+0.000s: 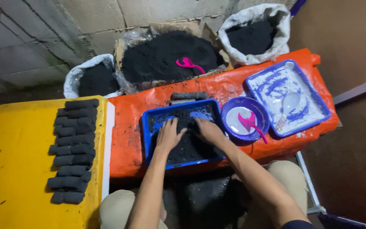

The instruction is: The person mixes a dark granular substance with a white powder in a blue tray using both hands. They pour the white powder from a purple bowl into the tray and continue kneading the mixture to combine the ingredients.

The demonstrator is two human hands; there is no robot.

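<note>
Both forearms reaching forward to blue tray (pixel 149 127) on orange tarp (pixel 126 127). Left hand (pixel 168 135) and right hand (pixel 208 130) side by side, flat, fingers spread, pressing into coarse black powder (pixel 189 146) inside tray, gripping nothing. Left of tray, dark cylindrical briquettes (pixel 73 148) stacked on yellow board (pixel 13 161). Right of tray, round purple bowl (pixel 229 106) holding pink scoop (pixel 250 123).

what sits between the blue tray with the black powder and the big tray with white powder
In the head view, a round blue bowl with white powder and a pink scoop sits between the blue tray and the white-dusted tray, on the orange sheet.
</note>
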